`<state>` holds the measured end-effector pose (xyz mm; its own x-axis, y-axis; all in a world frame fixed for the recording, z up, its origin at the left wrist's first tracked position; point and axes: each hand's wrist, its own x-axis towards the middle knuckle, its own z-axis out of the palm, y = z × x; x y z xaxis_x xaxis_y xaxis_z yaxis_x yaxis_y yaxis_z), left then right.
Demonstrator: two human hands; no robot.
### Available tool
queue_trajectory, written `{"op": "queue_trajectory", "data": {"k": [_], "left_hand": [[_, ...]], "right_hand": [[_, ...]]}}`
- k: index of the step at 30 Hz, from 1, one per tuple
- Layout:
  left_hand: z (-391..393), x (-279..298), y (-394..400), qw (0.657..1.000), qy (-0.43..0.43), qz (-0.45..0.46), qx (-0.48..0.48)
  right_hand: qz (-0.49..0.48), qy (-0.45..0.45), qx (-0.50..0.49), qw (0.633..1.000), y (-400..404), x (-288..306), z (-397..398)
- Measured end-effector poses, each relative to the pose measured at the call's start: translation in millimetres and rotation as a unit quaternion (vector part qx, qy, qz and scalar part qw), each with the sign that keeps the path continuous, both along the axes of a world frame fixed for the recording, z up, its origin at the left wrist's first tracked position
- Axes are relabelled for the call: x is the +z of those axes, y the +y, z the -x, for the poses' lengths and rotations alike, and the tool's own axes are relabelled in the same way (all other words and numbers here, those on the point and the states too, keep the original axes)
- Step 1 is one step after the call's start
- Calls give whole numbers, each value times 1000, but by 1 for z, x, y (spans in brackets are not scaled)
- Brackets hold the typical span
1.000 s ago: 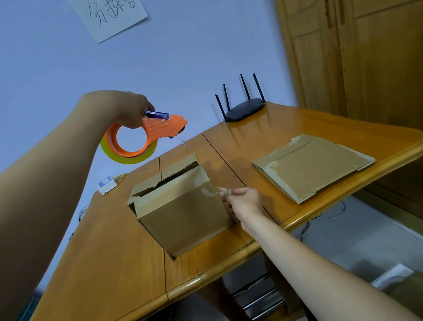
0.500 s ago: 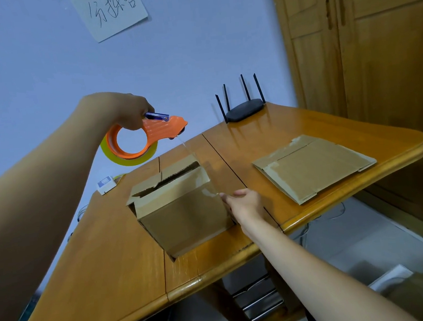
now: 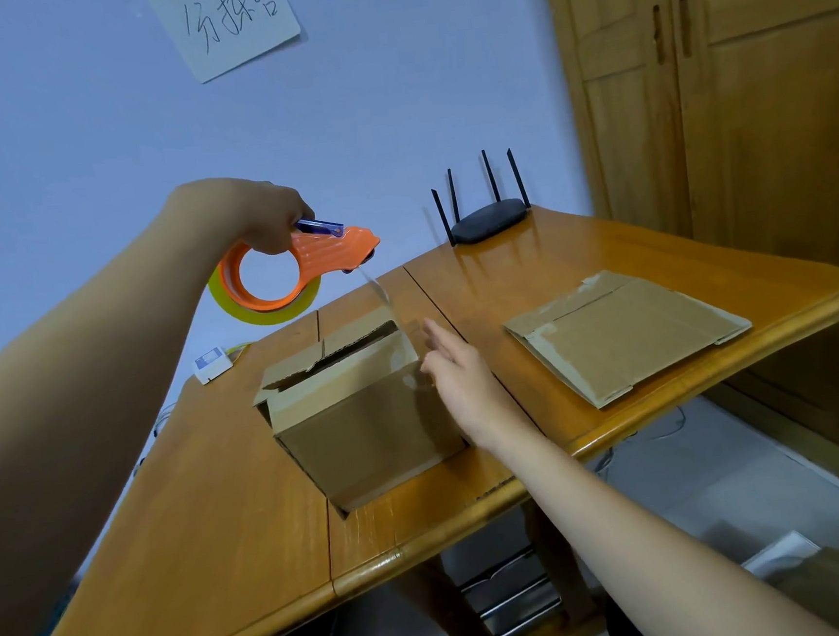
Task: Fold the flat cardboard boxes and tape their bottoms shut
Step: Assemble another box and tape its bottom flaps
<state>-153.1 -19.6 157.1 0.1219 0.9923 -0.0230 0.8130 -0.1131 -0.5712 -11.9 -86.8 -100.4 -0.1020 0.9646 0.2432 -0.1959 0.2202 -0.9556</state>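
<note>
Fingers spread now, the right hand (image 3: 455,375) has let go of the tape end and lifted beside the folded cardboard box (image 3: 360,414) mid-table (image 3: 196,515). Clear tape (image 3: 379,291) stretches upward; the left hand (image 3: 251,216) grips the orange dispenser (image 3: 296,262). Flat corrugated cardboard (image 3: 627,335) lies beyond.

**Around the bench**

A black router (image 3: 488,219) with four antennas stands at the far edge of the wooden bench (image 3: 212,528). A handwritten paper note (image 3: 229,22) hangs on the wall; a wooden wardrobe (image 3: 746,137) stands right; a small white device (image 3: 212,364) sits far left
</note>
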Motion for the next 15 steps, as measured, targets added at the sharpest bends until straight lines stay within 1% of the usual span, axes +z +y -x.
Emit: {"op": "queue_trajectory", "data": {"k": [2,5,9,15], "left_hand": [[-1,0,0,1000,3,2,-3],[-5,-1,0,1000,8,1,-6],[-14,-1,-2,1000,21,-1,-17],[-17,1,-1,1000,15,-14,-19]], "right_hand": [[-6,-61,42,997,-1,4,4],[-4,-125,53,991,0,2,9],[-14,-136,30,990,6,-6,12],[-12,-132,24,991,6,-15,14]]}}
